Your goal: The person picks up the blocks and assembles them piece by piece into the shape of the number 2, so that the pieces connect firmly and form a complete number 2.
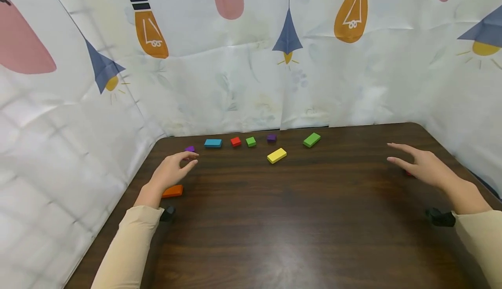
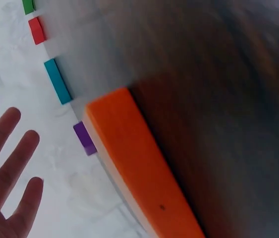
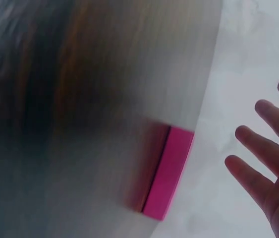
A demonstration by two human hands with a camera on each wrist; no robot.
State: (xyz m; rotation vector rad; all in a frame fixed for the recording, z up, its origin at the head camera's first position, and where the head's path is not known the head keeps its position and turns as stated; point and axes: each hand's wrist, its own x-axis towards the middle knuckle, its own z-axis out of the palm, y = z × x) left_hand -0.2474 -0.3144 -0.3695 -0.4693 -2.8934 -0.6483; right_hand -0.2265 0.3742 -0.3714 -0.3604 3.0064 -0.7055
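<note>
My left hand (image 1: 168,172) hovers over the left side of the table, fingers extended and holding nothing. An orange block (image 1: 174,191) lies beside its wrist, and a purple block (image 1: 190,148) shows just past the fingertips. In the left wrist view the orange block (image 2: 137,158) looms large, with the spread fingers off to its left. On the other side my right hand (image 1: 425,167) is raised with fingers extended, also holding nothing. A magenta block (image 3: 169,173) lies on the table near it in the right wrist view; in the head view the hand hides most of that block.
Along the back of the brown table (image 1: 290,219) are a blue block (image 1: 213,143), a red block (image 1: 235,141), a small green block (image 1: 251,141), another purple block (image 1: 271,138) and a longer green block (image 1: 312,140). A yellow block (image 1: 276,155) lies nearer. Patterned curtains (image 1: 251,84) surround the table.
</note>
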